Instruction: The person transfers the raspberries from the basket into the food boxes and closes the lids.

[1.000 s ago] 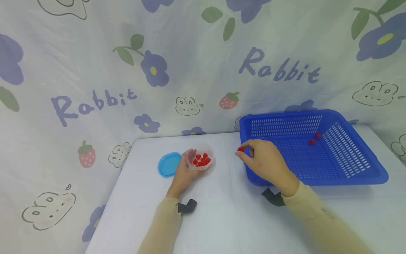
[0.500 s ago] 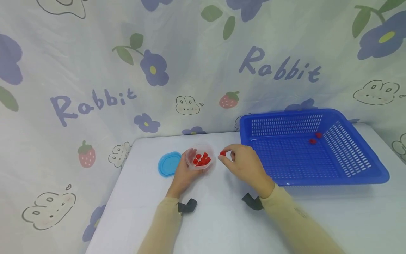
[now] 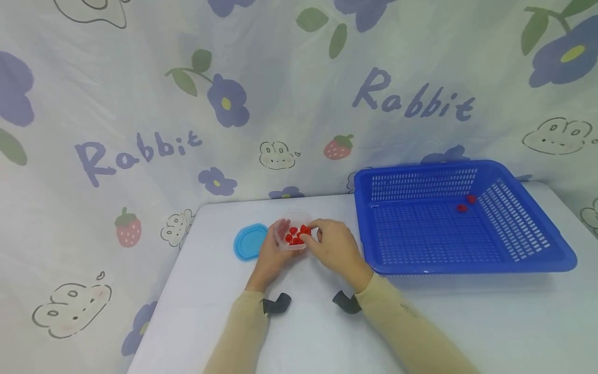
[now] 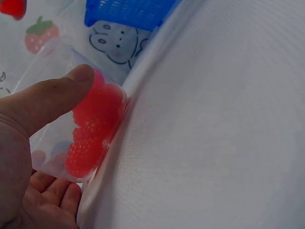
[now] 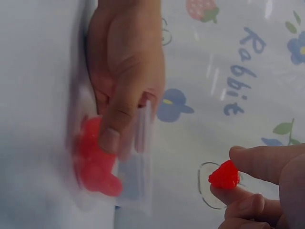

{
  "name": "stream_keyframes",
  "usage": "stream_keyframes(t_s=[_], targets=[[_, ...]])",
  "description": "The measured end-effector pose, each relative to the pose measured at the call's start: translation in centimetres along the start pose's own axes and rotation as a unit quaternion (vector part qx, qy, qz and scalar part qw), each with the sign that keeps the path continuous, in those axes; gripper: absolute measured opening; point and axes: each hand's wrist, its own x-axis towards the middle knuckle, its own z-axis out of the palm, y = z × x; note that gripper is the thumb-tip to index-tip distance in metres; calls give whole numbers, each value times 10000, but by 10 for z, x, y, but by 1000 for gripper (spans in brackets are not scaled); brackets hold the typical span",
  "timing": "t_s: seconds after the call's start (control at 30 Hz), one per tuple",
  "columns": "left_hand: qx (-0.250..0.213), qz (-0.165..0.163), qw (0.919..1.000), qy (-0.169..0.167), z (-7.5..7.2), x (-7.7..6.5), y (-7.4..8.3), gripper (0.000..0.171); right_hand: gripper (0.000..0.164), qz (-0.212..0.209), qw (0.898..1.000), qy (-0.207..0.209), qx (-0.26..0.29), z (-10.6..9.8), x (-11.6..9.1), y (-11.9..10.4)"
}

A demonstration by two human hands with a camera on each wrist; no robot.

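My left hand [image 3: 271,262] grips a clear plastic tub [image 4: 52,62] round its side, thumb across the front in the left wrist view. Several red raspberries [image 4: 88,152] lie at the bottom of the tub. At the tub's right rim is my right hand [image 3: 337,248], its fingertips over the opening in the head view. A single raspberry [image 5: 225,175] is pinched between its thumb and fingers, seen plainly in the right wrist view. In the head view the fingertips partly cover that berry and the tub's right side.
A light blue lid [image 3: 250,242] lies on the white table [image 3: 299,332], left of the tub. The large blue plastic basket [image 3: 467,269] stands at the right, with two raspberries [image 3: 461,208] near its back right corner. A patterned curtain [image 3: 280,104] hangs behind.
My right hand has moved left from the basket's edge to the tub, carrying the pinched raspberry. My left hand and the tub have stayed in place.
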Motion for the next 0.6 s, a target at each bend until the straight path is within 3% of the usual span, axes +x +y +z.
stream_keyframes(t_s=[0.27, 0.6], targets=[[-16, 22, 10000, -73, -2, 0, 1, 95, 27, 113, 9999, -93, 9, 23, 5, 2], [-46, 57, 10000, -61, -2, -2, 2, 93, 29, -4, 9999, 58, 87, 36, 8, 12]])
